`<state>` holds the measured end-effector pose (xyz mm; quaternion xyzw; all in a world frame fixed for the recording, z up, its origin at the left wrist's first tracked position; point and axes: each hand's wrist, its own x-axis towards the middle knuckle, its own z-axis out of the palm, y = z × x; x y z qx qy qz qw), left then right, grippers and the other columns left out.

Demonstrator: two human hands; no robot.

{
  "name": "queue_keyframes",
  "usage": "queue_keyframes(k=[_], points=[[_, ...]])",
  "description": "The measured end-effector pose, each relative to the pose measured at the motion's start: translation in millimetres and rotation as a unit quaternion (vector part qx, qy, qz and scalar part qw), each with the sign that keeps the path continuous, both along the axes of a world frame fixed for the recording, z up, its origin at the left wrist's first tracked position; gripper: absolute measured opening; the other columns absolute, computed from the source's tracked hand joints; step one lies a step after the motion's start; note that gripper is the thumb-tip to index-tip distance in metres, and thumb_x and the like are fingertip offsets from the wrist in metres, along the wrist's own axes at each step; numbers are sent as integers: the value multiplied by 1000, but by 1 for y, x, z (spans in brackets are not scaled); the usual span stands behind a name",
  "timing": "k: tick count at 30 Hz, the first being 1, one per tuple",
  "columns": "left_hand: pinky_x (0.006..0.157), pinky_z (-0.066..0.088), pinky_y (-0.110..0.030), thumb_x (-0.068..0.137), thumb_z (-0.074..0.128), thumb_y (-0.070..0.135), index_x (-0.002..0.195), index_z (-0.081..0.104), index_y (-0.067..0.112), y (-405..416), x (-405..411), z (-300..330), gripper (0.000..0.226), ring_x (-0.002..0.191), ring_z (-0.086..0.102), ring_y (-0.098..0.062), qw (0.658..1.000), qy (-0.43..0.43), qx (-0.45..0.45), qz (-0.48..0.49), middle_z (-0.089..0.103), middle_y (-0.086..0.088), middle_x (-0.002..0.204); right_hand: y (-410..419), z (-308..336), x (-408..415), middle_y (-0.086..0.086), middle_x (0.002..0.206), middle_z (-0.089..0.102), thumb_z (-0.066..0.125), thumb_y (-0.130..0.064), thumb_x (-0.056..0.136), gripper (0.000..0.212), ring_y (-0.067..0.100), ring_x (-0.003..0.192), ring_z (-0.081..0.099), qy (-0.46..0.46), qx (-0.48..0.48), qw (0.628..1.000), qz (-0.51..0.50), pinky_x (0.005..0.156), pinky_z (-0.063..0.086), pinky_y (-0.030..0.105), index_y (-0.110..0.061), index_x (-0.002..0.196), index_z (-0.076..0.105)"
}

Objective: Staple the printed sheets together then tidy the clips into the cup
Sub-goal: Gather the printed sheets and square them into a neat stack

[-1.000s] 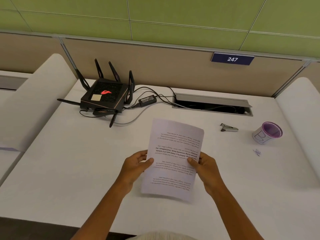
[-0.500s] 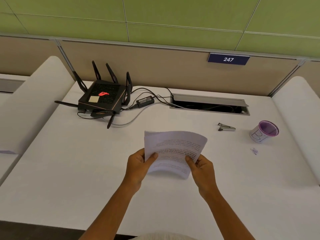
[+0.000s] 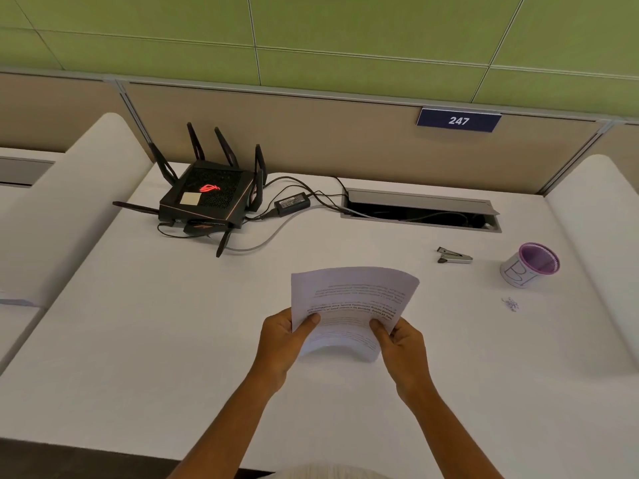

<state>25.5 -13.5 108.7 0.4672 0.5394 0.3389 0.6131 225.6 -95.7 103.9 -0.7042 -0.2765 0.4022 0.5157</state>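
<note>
Clips (image 3: 510, 303) lie beside the cup (image 3: 529, 266), not inside.

The print on the printed sheets (image 3: 349, 305) is upside down to the camera and too blurred to read, and the fingers of the left hand (image 3: 281, 340) and right hand (image 3: 401, 344) are hidden behind the paper, only the thumbs showing. The clips (image 3: 511, 303) form a tiny purplish smudge, perhaps several, uncountable. Both forearms are cut off by the bottom edge.
</note>
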Motion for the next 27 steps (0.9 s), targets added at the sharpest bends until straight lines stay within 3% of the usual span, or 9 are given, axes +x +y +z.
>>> queue_keyframes(k=[4, 9, 12, 15, 18, 23, 27], points=[[81, 63, -27, 94, 76, 24, 107, 79, 28, 3, -5, 6, 13, 94, 78, -14, 1000, -8, 0, 15, 82, 10, 100, -2, 9, 12, -12, 107, 79, 71, -21, 95, 24, 8, 99, 74, 14, 1, 998, 59, 81, 61, 23, -26, 118, 73], [83, 61, -31, 95, 75, 23, 112, 78, 22, 6, -19, 9, 17, 99, 78, -16, 993, -73, -26, 91, 82, 4, 108, -9, 14, 29, 3, 109, 80, 76, -16, 90, 25, 23, 102, 76, 71, -16, 990, 121, 90, 60, 36, -13, 115, 74], [91, 60, -38, 96, 73, 23, 119, 76, 22, 3, -23, 9, 23, 109, 76, -20, 982, -121, -56, 131, 80, 3, 116, -14, 13, 29, 7, 111, 79, 73, -14, 92, 26, 27, 105, 74, 114, -6, 988, 100, 87, 60, 39, -11, 118, 72], [95, 59, -42, 97, 71, 22, 124, 74, 24, -3, -21, 7, 27, 111, 75, -21, 966, -177, -91, 166, 79, 2, 120, -17, 7, 20, 15, 117, 76, 70, -13, 93, 30, 35, 111, 71, 190, 16, 980, 48, 94, 59, 51, -5, 121, 70], [95, 57, -42, 99, 68, 18, 129, 71, 25, -12, -15, 6, 31, 114, 75, -22, 944, -242, -122, 190, 78, 0, 124, -16, 3, 5, 14, 120, 75, 69, -10, 93, 34, 31, 112, 72, 236, 30, 971, 2, 95, 58, 52, -7, 127, 68], [101, 55, -45, 100, 66, 15, 136, 67, 22, -31, -4, -5, 37, 119, 72, -24, 935, -266, -145, 183, 75, -3, 129, -12, 0, -12, 6, 112, 79, 75, -11, 90, 28, 26, 104, 75, 211, 10, 975, -65, 85, 62, 45, -12, 118, 71], [98, 58, -46, 102, 64, 15, 136, 66, 22, -34, -19, -11, 35, 118, 73, -24, 954, -214, -113, 175, 76, -3, 128, -9, 5, 6, 4, 104, 80, 75, -14, 91, 19, 25, 95, 77, 138, -11, 988, -69, 79, 64, 42, -15, 110, 73]])
